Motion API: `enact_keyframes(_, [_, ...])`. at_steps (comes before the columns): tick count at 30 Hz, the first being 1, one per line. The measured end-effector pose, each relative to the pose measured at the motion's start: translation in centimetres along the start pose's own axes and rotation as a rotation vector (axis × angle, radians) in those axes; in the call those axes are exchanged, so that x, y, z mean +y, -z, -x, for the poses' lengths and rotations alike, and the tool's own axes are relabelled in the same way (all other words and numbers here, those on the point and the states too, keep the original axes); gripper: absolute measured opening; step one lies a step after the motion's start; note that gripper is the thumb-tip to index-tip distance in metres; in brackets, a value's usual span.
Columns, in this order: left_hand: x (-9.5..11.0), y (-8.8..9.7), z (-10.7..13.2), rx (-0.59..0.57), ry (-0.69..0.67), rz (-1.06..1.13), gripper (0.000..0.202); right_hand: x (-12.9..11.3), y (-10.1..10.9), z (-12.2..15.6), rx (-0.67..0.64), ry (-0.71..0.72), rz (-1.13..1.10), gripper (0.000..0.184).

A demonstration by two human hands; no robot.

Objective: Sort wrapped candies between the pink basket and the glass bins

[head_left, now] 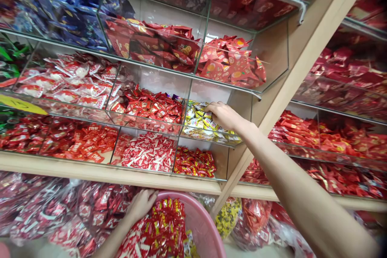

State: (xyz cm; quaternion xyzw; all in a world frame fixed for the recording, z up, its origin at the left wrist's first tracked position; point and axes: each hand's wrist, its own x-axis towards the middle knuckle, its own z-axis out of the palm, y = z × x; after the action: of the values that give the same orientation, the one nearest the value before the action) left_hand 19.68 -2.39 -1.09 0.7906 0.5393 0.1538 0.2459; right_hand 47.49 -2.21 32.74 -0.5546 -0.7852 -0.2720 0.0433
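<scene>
My right hand (223, 115) reaches up into a clear bin of small yellow and white wrapped candies (199, 124) on the middle shelf tier. Its fingers are curled down into the pile, closed on some of the candies. My left hand (141, 204) grips the rim of a pink plastic basin (203, 221) held low in front of me. The basin holds a heap of red wrapped candies (165, 225) and a few yellow and white ones at its right side.
Tiered clear acrylic bins (187, 88) hold red, white and blue wrapped sweets, set in a wooden shelf frame (290, 84). More red sweets fill bins at the right (338, 137). Large clear bags of candy (45, 209) lie under the lowest shelf.
</scene>
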Motion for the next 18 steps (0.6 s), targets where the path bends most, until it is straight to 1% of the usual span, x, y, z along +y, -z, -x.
enact_keyframes(4, [0.3, 0.2, 0.1, 0.009, 0.009, 0.006, 0.036, -0.2, 0.4, -0.1, -0.037, -0.008, 0.038, 0.038])
enact_keyframes(7, [0.1, 0.1, 0.1, 0.016, -0.004, 0.008, 0.037, 0.0, 0.8, 0.0, -0.042, -0.009, 0.065, 0.033])
enact_keyframes(10, [-0.2, -0.1, 0.0, 0.029, -0.028, 0.010, 0.038, 0.5, 1.2, 0.4, 0.031, -0.019, 0.042, 0.026])
enact_keyframes(13, [-0.5, -0.3, -0.2, 0.041, -0.046, 0.010, 0.038, 1.1, 1.4, 1.5, 0.099, -0.016, -0.003, 0.023])
enact_keyframes(15, [-0.7, -0.4, -0.3, 0.043, -0.049, 0.010, 0.038, 1.5, 1.2, 2.3, 0.088, -0.004, -0.034, 0.023])
enact_keyframes(18, [-1.0, -0.7, -0.5, 0.039, -0.056, 0.013, 0.038, 1.8, 0.4, 3.0, 0.027, 0.007, -0.061, 0.024])
